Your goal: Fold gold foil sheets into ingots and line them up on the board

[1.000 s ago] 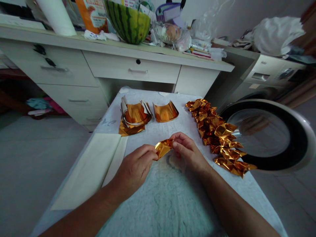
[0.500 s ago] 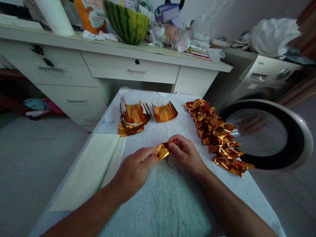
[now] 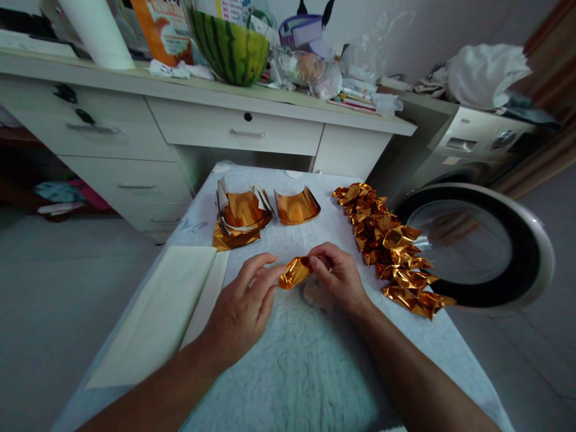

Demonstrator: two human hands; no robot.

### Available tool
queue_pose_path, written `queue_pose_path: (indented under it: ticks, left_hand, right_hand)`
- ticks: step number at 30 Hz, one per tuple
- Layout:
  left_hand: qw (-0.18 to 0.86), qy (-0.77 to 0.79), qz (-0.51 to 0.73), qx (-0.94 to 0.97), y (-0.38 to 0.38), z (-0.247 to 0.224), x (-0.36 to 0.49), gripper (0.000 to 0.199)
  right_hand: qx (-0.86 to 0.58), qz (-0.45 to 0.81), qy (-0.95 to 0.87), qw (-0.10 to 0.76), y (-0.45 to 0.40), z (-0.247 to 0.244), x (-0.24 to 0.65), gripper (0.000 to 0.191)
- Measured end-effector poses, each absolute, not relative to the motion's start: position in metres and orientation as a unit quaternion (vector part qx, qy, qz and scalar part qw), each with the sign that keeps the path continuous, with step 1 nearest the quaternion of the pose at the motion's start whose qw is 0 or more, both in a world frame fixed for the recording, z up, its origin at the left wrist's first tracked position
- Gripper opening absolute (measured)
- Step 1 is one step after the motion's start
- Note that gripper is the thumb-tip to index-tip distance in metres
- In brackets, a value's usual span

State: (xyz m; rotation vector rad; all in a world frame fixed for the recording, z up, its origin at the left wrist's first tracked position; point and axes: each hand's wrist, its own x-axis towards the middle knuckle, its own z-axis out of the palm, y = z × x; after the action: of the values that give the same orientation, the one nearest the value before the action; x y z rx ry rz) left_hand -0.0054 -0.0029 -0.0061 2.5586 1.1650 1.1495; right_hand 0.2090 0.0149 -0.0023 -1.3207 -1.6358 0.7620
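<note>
A small folded piece of gold foil paper [image 3: 294, 273] is held above the middle of the table. My right hand [image 3: 339, 279] pinches its right end between thumb and fingers. My left hand [image 3: 245, 303] is at the foil's left end, fingers apart, with a fingertip at or very near the tip. Beyond my hands lie a stack of curved gold sheets [image 3: 243, 210] and one separate curved gold sheet [image 3: 297, 207]. To the right runs a row of folded gold foil pieces [image 3: 387, 240].
Pale folded paper [image 3: 157, 312] lies on the table's left side. Behind the cloth-covered table [image 3: 288, 384] stands a white counter [image 3: 202, 90] with a cut watermelon [image 3: 231, 51]. An open washing machine door [image 3: 472, 246] is beside the table's right edge.
My left hand has loosened its pinch on the foil's left end and its fingers have spread. My right hand still holds the other end. The view has shifted slightly.
</note>
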Motion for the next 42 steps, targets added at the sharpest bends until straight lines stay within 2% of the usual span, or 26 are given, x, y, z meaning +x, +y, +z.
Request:
queue_pose_path:
  ticks: [9, 12, 15, 18, 25, 28, 31, 35, 39, 42]
  left_hand:
    - [0.090, 0.388, 0.365, 0.841, -0.003, -0.012, -0.007, 0.036]
    - [0.097, 0.383, 0.359, 0.845, -0.003, -0.012, -0.007, 0.036]
    - [0.097, 0.377, 0.350, 0.852, -0.003, -0.012, -0.007, 0.036]
    - [0.100, 0.371, 0.343, 0.857, -0.005, -0.012, -0.007, 0.034]
    - [0.106, 0.366, 0.336, 0.861, -0.004, -0.013, -0.008, 0.031]
    - [0.107, 0.368, 0.334, 0.861, -0.004, -0.013, -0.008, 0.031]
    - [0.108, 0.366, 0.336, 0.861, -0.003, -0.012, -0.007, 0.030]
    - [0.114, 0.364, 0.336, 0.861, -0.003, -0.011, -0.006, 0.029]
    - [0.131, 0.358, 0.333, 0.863, -0.003, -0.011, -0.006, 0.027]
    - [0.139, 0.350, 0.332, 0.865, -0.002, -0.013, -0.006, 0.023]
  right_hand:
    - [-0.596, 0.129, -0.598, 0.521, 0.018, 0.034, 0.237, 0.006]
    - [-0.632, 0.022, -0.574, 0.521, 0.020, 0.053, 0.263, 0.003]
    - [-0.691, -0.092, -0.538, 0.474, 0.026, 0.071, 0.293, 0.004]
    - [-0.742, -0.154, -0.500, 0.419, 0.037, 0.083, 0.321, 0.008]
    - [-0.789, -0.154, -0.485, 0.344, 0.067, 0.078, 0.356, 0.008]
    - [-0.799, -0.135, -0.490, 0.323, 0.070, 0.076, 0.359, 0.014]
    - [-0.792, -0.144, -0.493, 0.331, 0.063, 0.078, 0.352, 0.016]
    - [-0.735, -0.149, -0.532, 0.393, 0.048, 0.082, 0.323, 0.016]
    - [-0.676, -0.091, -0.611, 0.401, 0.042, 0.078, 0.286, 0.013]
    - [-0.641, 0.001, -0.683, 0.351, 0.047, 0.066, 0.260, 0.012]
